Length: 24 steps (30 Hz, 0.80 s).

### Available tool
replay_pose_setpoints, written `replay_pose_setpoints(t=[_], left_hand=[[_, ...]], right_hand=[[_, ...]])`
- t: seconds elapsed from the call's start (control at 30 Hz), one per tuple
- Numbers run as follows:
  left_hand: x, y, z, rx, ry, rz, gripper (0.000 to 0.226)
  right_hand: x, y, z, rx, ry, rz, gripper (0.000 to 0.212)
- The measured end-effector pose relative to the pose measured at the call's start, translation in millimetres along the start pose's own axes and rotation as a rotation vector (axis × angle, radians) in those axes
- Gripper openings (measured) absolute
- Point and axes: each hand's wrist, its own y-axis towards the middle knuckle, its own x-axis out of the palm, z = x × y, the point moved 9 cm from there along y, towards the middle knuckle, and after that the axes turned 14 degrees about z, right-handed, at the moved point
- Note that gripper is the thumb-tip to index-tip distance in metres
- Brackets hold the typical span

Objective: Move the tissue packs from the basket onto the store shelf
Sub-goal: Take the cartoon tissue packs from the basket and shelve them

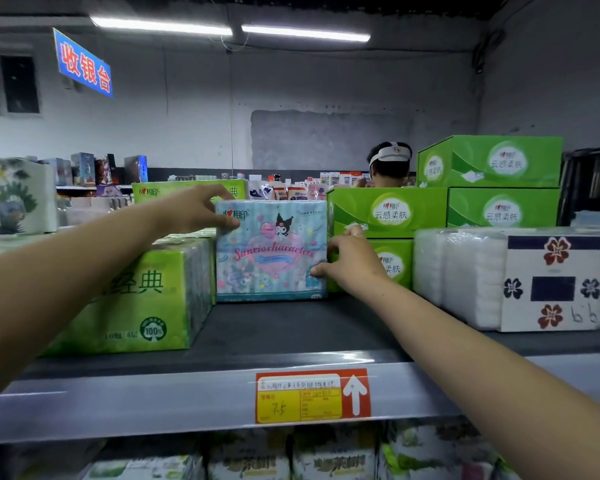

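Observation:
A pale blue tissue pack (pixel 271 251) with cartoon characters stands upright at the back of the top shelf (pixel 291 327). My left hand (pixel 196 211) grips its upper left corner, thumb on the front face and fingers over the top. My right hand (pixel 347 261) holds its right edge lower down, thumb on the front and fingers round the side. The basket is not in view.
A green tissue pack (pixel 142 296) sits directly left of the blue one. Green boxes (pixel 388 213) are stacked to its right, and a white pack with flowers (pixel 520 278) further right. A price tag (pixel 312 396) hangs on the shelf rail. A person (pixel 390 166) stands behind the shelf.

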Motion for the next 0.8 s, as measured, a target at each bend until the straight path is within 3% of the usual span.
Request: replay_pose_setpoints(t=[0.13, 0.23, 0.37, 0.57, 0.7, 0.8], left_hand=[[2.5, -0.9, -1.3, -0.028, -0.005, -0.030, 0.043], [2.2, -1.5, -1.9, -0.030, -0.020, -0.032, 0.044], [-9.8, -3.0, -2.2, -0.020, 0.014, 0.055, 0.058], [-27.2, -7.1, 16.8, 0.109, -0.026, 0.224, 0.057], [-54.5, -15.3, 36.1, 0.228, -0.047, 0.480, 0.046], [-69.1, -20.4, 54.8, 0.322, 0.028, 0.574, 0.042]], right_hand=[[2.5, -0.2, 1.0, 0.010, 0.000, -0.039, 0.039], [3.0, -0.3, 2.4, 0.010, -0.039, -0.063, 0.028], [3.6, -0.9, 5.6, 0.030, -0.057, -0.084, 0.035], [-26.1, 7.3, 8.9, 0.106, 0.137, 0.183, 0.046], [-43.5, 5.9, -1.8, 0.004, 0.100, 0.305, 0.033], [-44.1, 6.1, -0.7, 0.017, 0.140, 0.334, 0.032]])
